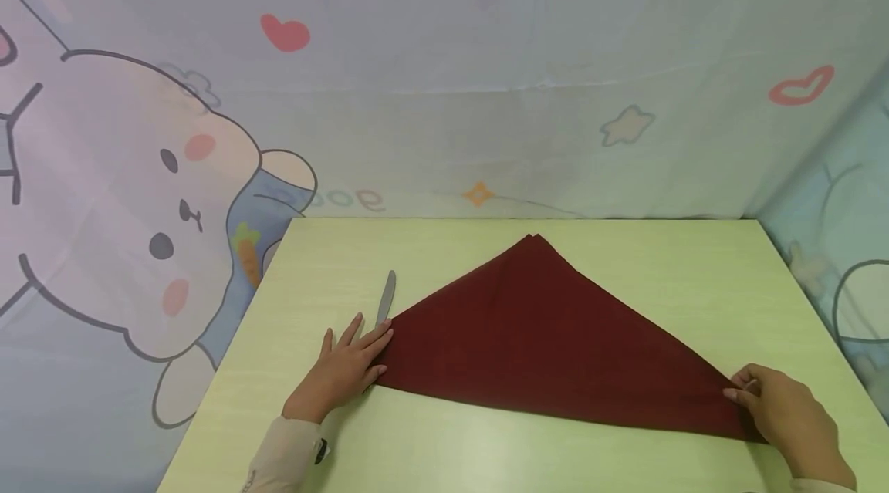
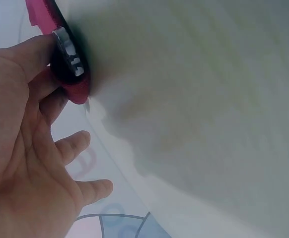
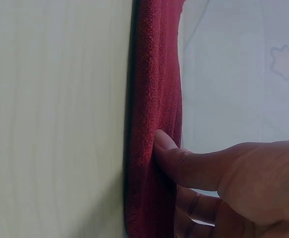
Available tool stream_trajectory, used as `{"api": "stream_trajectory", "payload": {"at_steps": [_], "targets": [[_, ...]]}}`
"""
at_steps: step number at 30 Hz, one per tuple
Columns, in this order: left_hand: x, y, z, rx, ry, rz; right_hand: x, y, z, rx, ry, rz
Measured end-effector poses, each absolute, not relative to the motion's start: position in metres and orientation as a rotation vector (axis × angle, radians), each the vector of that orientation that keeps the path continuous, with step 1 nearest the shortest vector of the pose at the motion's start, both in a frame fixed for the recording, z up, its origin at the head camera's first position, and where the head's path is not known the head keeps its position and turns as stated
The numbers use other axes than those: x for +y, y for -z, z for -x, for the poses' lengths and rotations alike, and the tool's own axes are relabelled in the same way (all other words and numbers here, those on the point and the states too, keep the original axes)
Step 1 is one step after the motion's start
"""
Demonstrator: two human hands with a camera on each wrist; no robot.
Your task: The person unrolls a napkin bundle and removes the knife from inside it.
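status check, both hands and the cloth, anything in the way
Left hand holds cloth at left end. Right hand pinches right end. Cloth folded triangular. Knife partly hidden by left hand, possibly in the way.

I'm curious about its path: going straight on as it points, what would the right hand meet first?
The cloth: the right hand already pinches it near one corner, and more cloth lies ahead. Skimming over or pushing into it, I can't tell.
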State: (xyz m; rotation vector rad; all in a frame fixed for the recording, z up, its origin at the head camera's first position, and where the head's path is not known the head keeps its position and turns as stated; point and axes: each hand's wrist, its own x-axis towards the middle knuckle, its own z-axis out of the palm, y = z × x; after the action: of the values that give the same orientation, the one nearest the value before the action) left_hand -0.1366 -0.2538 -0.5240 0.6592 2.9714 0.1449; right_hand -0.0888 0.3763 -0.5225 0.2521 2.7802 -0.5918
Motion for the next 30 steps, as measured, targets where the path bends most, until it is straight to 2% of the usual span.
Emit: {"api": "stream_trajectory", "payload": {"at_steps": [30], "targets": [[-0.2624, 0.519, 0.1364, 3.007, -0.15, -0.591, 0.3784, 0.5193, 0.0959, 2.747, 0.618, -0.252]]}}
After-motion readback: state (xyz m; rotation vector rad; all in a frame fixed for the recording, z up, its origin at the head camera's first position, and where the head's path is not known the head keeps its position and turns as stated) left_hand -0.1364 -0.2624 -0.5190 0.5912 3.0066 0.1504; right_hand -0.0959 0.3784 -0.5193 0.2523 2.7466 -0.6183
